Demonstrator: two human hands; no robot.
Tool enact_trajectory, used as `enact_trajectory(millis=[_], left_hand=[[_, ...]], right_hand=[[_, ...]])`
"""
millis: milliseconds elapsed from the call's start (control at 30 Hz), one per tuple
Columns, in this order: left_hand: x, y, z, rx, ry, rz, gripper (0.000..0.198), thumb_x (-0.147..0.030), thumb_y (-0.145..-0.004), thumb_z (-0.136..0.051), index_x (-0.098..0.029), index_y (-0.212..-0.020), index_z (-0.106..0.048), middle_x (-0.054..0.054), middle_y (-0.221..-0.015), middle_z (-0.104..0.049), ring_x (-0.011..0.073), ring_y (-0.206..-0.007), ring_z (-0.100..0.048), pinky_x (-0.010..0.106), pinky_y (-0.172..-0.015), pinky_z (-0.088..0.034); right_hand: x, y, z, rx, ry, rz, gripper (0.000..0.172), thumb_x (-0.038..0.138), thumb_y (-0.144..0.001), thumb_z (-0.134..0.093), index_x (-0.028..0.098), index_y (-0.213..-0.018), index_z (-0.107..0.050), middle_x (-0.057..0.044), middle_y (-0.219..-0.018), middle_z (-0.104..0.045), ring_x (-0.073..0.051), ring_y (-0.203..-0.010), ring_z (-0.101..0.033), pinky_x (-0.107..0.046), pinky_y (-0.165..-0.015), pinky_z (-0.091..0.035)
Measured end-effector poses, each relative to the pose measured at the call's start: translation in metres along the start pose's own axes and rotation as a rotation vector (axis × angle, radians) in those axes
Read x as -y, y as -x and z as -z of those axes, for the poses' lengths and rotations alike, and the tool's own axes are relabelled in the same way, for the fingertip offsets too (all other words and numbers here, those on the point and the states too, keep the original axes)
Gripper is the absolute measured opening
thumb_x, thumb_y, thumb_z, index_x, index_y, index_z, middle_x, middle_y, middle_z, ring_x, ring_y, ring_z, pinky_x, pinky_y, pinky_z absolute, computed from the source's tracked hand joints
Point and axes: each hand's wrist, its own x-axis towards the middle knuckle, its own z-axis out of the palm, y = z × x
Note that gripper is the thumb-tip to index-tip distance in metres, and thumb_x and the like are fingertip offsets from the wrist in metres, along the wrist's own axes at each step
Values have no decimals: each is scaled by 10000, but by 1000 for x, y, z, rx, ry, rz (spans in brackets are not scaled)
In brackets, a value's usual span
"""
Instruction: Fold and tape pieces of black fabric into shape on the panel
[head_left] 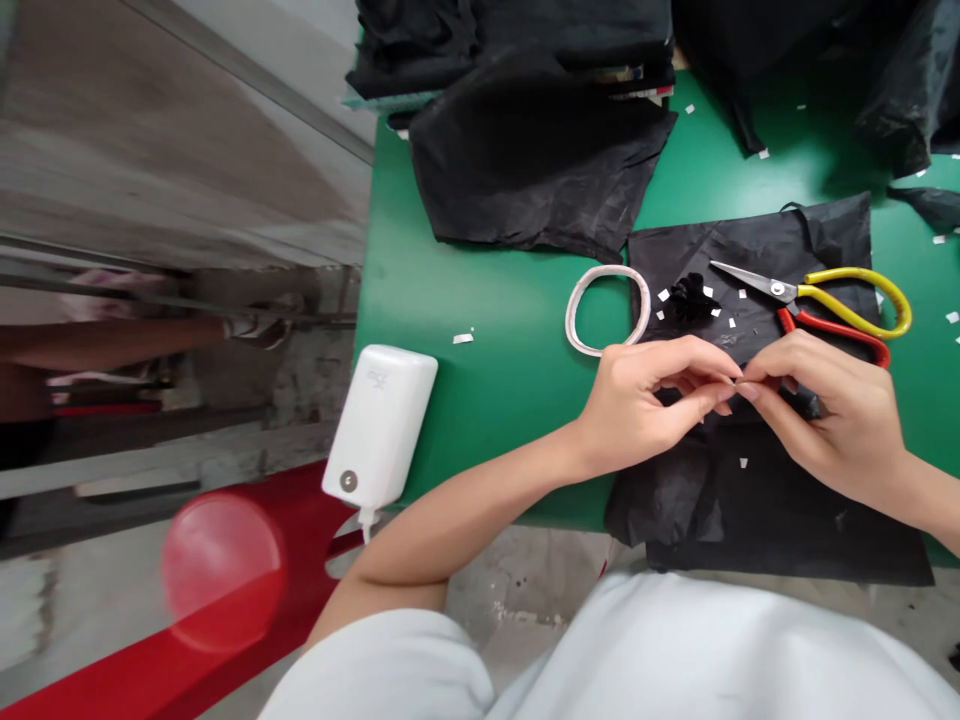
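My left hand (660, 395) and my right hand (829, 410) meet fingertip to fingertip over a sheet of thin black material (787, 520). Both pinch something too small to make out. Just beyond them lie scissors (778, 289) with one yellow and one red handle, their blades pointing left. A small crumpled black piece (688, 298) rests beside the blades, among several tiny white scraps (742, 463). To the left of it is a roll of narrow white tape (571, 310), near my left hand.
A white power bank (382, 425) with a cable stands at the green table's (495, 420) left edge. Folded black material (540, 160) is piled at the back. A red stool or bench (300, 540) is at lower left; another person's leg (112, 342) shows beyond.
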Motion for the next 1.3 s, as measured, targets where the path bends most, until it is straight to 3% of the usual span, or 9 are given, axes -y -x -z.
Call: enact_trajectory(millis=[167, 300, 433, 500, 567, 800, 967, 1133, 1300], left_hand=[[0, -2, 5, 30, -227, -165, 130, -116, -827, -649, -144, -953, -631, 10, -794, -723, 66, -639, -688, 127, -613, -563], [1, -9, 15, -65, -539, -343, 143, -143, -817, -661, -139, -957, -630, -3, -764, -705, 49, -573, -593, 149, -551, -497], [12, -17, 25, -164, -845, -376, 202, -238, -823, -660, -163, -1009, -639, 80, -1007, -703, 191, -964, -643, 350, -902, -526], [20, -19, 28, -75, -963, -359, 357, -290, -836, -644, -165, -1167, -595, 132, -1257, -627, 260, -1177, -569, 441, -1034, -450], [27, -20, 28, -13, -998, -342, 366, -281, -872, -594, -146, -1212, -571, 129, -1266, -624, 265, -1224, -546, 433, -1048, -438], [28, -17, 22, -113, -943, -302, 187, -133, -888, -539, -128, -1053, -627, 53, -951, -701, 157, -916, -649, 281, -849, -534], [19, -14, 14, -219, -613, -231, 159, -95, -820, -632, -139, -971, -654, 11, -870, -687, 96, -798, -642, 205, -765, -548], [9, -7, 8, -175, -303, -99, 314, -142, -806, -666, -179, -1118, -651, 22, -912, -648, 107, -838, -629, 226, -766, -564], [6, -2, 4, -102, -134, -22, 186, -205, -793, -711, -185, -978, -698, 30, -913, -610, 86, -812, -606, 172, -673, -552]], right_hand=[[-3, 1, -1, 25, -11, -52, 117, 120, -864, -535, 230, -826, -550, 7, -707, -603, -118, -635, -551, -258, -537, -409], [-5, 2, -1, 12, 4, -83, 91, 146, -869, -542, 223, -822, -542, 9, -716, -595, -109, -631, -539, -254, -563, -420], [-6, 1, 0, -9, 44, -129, 86, 174, -870, -547, 224, -800, -544, 2, -716, -610, -116, -604, -539, -266, -551, -421], [-6, 1, 1, -10, 56, -123, 88, 173, -868, -549, 223, -796, -546, 2, -707, -611, -115, -595, -541, -264, -541, -419], [-6, 1, 1, -8, 69, -115, 84, 173, -867, -551, 222, -799, -548, 1, -711, -618, -113, -598, -547, -261, -540, -421], [-8, 1, -2, -2, 75, -118, 79, 187, -868, -549, 229, -803, -565, -1, -712, -627, -124, -605, -559, -276, -560, -441], [-5, -1, -2, -36, 5, -162, 78, 193, -850, -576, 222, -777, -572, 1, -704, -639, -119, -598, -571, -263, -541, -454], [0, -2, -1, -75, -144, -186, 79, 209, -848, -594, 223, -775, -565, 8, -686, -632, -109, -585, -570, -256, -531, -471], [2, -1, -2, -71, -200, -162, 70, 204, -847, -598, 235, -793, -564, 3, -707, -650, -133, -633, -614, -284, -560, -504]])
